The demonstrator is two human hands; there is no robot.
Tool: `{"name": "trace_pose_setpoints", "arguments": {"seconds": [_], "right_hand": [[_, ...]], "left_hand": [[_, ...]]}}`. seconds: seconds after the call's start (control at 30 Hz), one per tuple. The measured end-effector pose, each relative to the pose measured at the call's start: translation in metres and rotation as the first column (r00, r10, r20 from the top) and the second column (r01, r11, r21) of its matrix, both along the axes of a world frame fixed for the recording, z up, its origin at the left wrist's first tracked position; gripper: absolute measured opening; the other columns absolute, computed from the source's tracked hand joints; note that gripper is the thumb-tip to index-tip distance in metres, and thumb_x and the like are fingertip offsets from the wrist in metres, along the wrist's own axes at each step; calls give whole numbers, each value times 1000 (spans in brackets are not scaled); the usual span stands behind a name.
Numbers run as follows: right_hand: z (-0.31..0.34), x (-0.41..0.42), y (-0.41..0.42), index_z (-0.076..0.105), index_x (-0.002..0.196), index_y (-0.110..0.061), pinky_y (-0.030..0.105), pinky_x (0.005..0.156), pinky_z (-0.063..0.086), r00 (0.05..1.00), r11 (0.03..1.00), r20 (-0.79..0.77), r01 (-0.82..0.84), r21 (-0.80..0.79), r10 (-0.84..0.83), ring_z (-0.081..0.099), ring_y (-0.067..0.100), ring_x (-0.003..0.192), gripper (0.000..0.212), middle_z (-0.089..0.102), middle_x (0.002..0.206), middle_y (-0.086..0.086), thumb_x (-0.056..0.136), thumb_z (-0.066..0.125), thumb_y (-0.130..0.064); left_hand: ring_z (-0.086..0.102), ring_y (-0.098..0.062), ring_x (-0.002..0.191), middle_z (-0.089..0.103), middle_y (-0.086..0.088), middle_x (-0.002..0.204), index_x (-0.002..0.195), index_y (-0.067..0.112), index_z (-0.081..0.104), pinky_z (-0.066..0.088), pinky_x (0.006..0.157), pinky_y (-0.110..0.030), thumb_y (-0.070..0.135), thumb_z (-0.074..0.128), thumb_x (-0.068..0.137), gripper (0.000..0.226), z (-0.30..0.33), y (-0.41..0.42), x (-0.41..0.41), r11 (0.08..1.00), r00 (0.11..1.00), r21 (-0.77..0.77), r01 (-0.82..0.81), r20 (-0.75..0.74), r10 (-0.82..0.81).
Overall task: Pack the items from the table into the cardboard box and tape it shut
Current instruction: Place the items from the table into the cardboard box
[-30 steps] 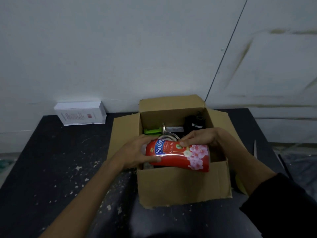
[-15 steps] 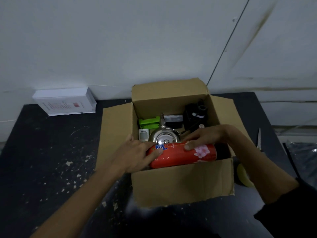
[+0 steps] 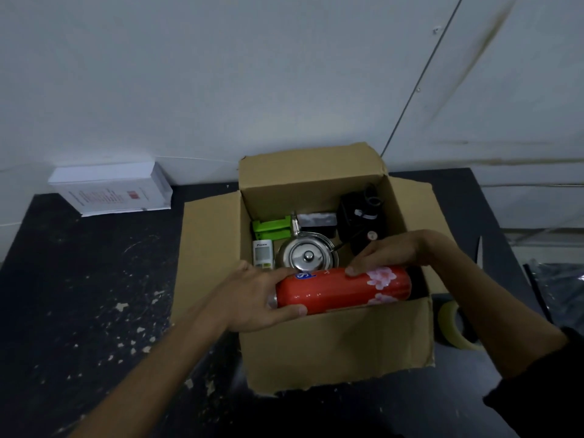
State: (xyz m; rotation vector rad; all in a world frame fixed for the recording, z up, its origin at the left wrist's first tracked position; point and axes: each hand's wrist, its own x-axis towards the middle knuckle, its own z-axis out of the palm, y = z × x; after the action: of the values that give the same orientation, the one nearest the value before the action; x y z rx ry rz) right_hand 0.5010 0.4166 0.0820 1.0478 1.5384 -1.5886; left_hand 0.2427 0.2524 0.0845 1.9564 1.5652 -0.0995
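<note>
Red can (image 3: pixel 343 290) gripped by both hands inside cardboard box (image 3: pixel 335 349).

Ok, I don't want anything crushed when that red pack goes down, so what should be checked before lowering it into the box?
1. Both hands hold the red pack, left hand at its end, right hand on top: ok.
2. Pack lies level along the near wall of the box: ok.
3. Free space under the pack: cannot tell, hidden.
4. Kettle sits clear behind the pack: ok.
5. Flaps folded out of the way: ok.
6. Tape within reach, right of the box: ok.
</note>
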Motion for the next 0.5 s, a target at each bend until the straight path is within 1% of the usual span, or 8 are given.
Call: {"name": "trace_pose_setpoints", "arguments": {"seconds": [0.07, 0.13, 0.23, 0.27, 0.33, 0.4, 0.47, 0.5], "right_hand": [[-3, -6, -3, 63, 127, -9, 48, 105, 48, 998, 1000, 56, 0, 12, -1, 67, 34, 110, 59, 71, 117, 17, 90, 57, -55], [-6, -8, -7, 65, 126, -8, 47, 104, 49, 995, 999, 94, 39, 7, -39, 67, 34, 106, 62, 71, 117, 18, 87, 61, -56], [-12, -9, -9, 67, 122, -4, 46, 102, 51, 989, 995, 115, 98, -1, -98, 67, 34, 102, 65, 70, 116, 21, 84, 66, -56], [-15, -10, -10, 68, 121, -2, 42, 98, 54, 988, 995, 115, 98, 31, -101, 68, 35, 101, 65, 72, 114, 20, 84, 66, -56], [-22, -11, -13, 68, 117, 4, 26, 79, 58, 991, 991, 111, 57, 118, -70, 67, 28, 87, 66, 72, 104, 17, 87, 63, -54], [-27, -15, -16, 71, 98, 3, 21, 65, 50, 991, 980, 130, -13, 199, -14, 59, 19, 72, 59, 70, 85, 12, 91, 58, -53], [-31, -17, -18, 66, 72, -7, 23, 63, 43, 987, 965, 162, -46, 259, 3, 54, 16, 61, 50, 66, 67, 5, 91, 56, -53], [-34, -18, -18, 64, 68, -11, 25, 65, 44, 984, 959, 180, -51, 280, 0, 54, 17, 60, 48, 64, 65, 5, 90, 56, -54]], "left_hand": [[49, -14, 102, 63, 3, 126, 144, 37, 33, 26, 93, -27, 78, 38, 83, 73, -1, 5, 5, 999, 998, -18, 34, -53, -35], [53, -18, 112, 63, 0, 126, 143, 36, 35, 27, 100, -31, 77, 32, 86, 70, -3, 9, 8, 997, 994, -52, 55, -92, -59], [48, -20, 127, 53, -5, 143, 152, 30, 24, 24, 106, -35, 71, 22, 92, 73, -9, 14, 9, 991, 984, -102, 84, -145, -98], [46, -21, 130, 50, -6, 146, 153, 28, 22, 24, 108, -37, 69, 20, 93, 72, -12, 15, 10, 989, 979, -111, 98, -168, -116], [45, -23, 132, 48, -7, 148, 152, 24, 23, 24, 111, -40, 65, 23, 95, 70, -20, 17, 16, 983, 971, -140, 117, -192, -142], [44, -26, 133, 45, -9, 149, 151, 22, 25, 27, 112, -44, 61, 26, 97, 67, -27, 21, 23, 974, 977, -208, 89, -173, -126], [46, -29, 132, 46, -11, 148, 147, 21, 30, 32, 110, -43, 60, 28, 97, 64, -34, 24, 25, 965, 989, -260, 40, -128, -76], [48, -30, 130, 47, -12, 146, 145, 20, 32, 35, 107, -41, 61, 30, 97, 63, -38, 25, 25, 963, 994, -270, 11, -102, -40]]}}
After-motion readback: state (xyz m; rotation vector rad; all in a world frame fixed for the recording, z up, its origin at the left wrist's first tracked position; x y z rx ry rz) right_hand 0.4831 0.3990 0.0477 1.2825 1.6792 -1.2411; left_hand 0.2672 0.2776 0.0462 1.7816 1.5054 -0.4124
